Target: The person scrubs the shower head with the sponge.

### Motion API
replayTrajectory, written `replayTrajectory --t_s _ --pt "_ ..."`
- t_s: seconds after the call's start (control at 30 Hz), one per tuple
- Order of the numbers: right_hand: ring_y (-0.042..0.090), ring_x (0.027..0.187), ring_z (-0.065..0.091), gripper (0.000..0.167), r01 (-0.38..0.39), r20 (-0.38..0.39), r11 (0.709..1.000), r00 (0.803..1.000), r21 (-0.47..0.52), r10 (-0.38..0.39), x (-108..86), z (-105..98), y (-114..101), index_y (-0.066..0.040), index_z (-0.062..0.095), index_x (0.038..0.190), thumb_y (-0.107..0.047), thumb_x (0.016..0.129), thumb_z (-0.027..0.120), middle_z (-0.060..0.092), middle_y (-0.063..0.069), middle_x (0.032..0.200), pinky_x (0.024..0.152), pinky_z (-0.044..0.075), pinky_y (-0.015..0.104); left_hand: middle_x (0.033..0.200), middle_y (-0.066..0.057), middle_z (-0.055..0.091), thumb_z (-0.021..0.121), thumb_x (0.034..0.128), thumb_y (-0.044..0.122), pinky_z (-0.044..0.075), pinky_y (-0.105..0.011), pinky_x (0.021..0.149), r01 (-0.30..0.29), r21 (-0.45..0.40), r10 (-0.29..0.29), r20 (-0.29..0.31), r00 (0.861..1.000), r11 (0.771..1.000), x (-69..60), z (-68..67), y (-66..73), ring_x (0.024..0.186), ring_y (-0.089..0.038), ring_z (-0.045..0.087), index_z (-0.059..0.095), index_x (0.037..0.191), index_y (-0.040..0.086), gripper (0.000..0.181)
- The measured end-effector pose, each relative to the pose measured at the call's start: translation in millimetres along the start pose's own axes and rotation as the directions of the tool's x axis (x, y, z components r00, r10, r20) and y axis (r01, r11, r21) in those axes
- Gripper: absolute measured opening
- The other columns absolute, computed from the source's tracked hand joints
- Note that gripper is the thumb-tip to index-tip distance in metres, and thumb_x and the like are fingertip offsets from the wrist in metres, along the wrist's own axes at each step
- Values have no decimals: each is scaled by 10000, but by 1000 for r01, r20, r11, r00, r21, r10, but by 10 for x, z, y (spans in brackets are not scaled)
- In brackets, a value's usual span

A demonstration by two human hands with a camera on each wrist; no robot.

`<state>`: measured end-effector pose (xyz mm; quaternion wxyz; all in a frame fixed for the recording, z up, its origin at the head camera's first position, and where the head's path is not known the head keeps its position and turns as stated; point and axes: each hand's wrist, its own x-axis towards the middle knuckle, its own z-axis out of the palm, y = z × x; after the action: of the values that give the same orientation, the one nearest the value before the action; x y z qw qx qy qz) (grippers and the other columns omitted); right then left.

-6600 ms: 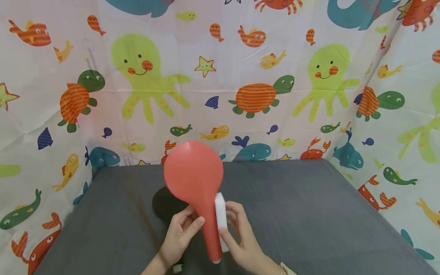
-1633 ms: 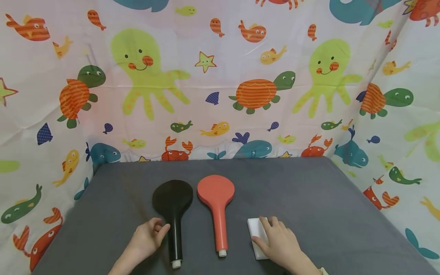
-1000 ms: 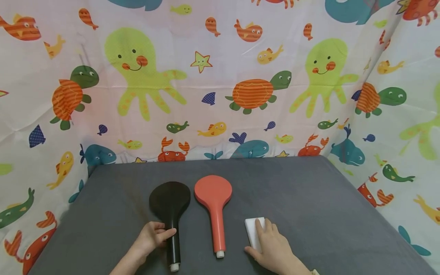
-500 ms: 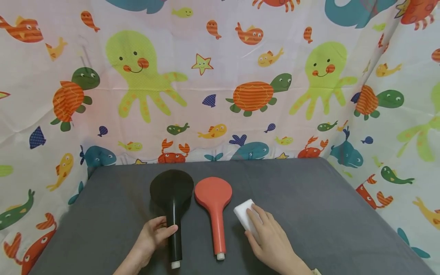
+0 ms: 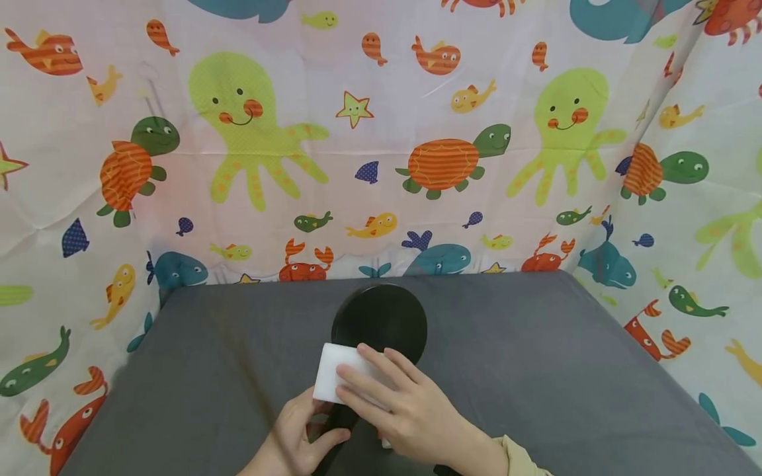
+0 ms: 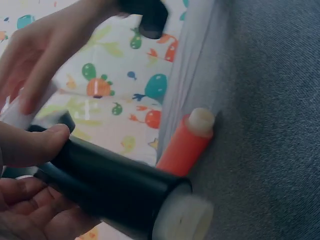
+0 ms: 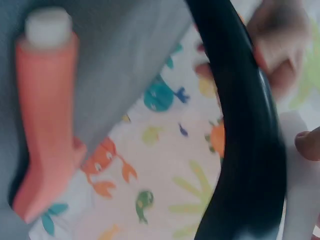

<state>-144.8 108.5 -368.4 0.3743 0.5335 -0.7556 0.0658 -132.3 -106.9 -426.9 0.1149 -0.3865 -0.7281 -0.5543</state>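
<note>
The black paddle [image 5: 381, 320] is raised and tilted above the table, its round head up and its handle in my left hand [image 5: 300, 433]. In the left wrist view, my left thumb and fingers [image 6: 37, 145] close around the black handle [image 6: 115, 180], which ends in a white cap. My right hand [image 5: 411, 410] holds a white block [image 5: 342, 373] against or just in front of the paddle where head and handle meet; contact cannot be told. The red paddle is mostly hidden behind hands and black paddle in the head view; its handle [image 7: 47, 100] shows in the right wrist view.
A dark grey cloth [image 5: 536, 370] covers the table. Behind it and at both sides hangs a white curtain [image 5: 369, 73] printed with sea animals. A dark strap or band sits at the right wrist [image 6: 152, 20].
The black paddle has been lifted from the table and moved right, in my left hand. My right hand has carried the white block left and up to it. The red paddle has become mostly covered.
</note>
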Motion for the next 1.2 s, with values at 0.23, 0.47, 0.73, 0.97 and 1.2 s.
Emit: replayTrajectory --t_s 0.23,0.47,0.73,0.97,1.2 --pt "411 1224 417 334 -211 -279 976 935 56 218 140 -132 379 -54 579 1236 -195 959 457 505 160 1316 942 369 527 989 -80 594 679 812 -7 546 -295 643 -11 20 10 14 1000 1000 -3 35 -19 825 -133 611 537 1189 35 405" --pt "438 1197 426 331 -262 -325 960 903 103 281 101 -40 357 -33 584 1219 -210 966 464 514 180 1294 920 378 549 976 -81 599 678 821 14 548 -293 640 56 -13 -56 13 998 998 -11 42 -10 820 -118 615 552 1174 48 376" --pt "366 1280 372 565 32 -46 998 999 54 -29 11 170 9 -80 549 1285 -156 756 733 445 114 1387 1003 344 454 931 -179 603 720 760 -36 536 -222 574 15 -27 -16 -34 999 1000 -26 72 -70 807 -137 631 521 1117 -63 409" --pt "413 1213 423 332 -152 -257 985 951 84 169 148 51 351 -52 571 1234 -188 945 480 503 165 1311 927 380 523 1016 -88 606 680 838 71 546 -286 656 141 -34 -139 52 989 989 -16 67 -53 844 -104 608 573 1165 61 344" --pt "413 1203 420 348 -369 -343 909 843 192 414 59 21 501 -20 578 1215 -225 956 469 492 190 1305 923 360 559 989 -73 606 706 816 81 540 -268 602 114 10 -114 15 993 993 -25 86 -45 814 -106 600 585 1139 82 345"
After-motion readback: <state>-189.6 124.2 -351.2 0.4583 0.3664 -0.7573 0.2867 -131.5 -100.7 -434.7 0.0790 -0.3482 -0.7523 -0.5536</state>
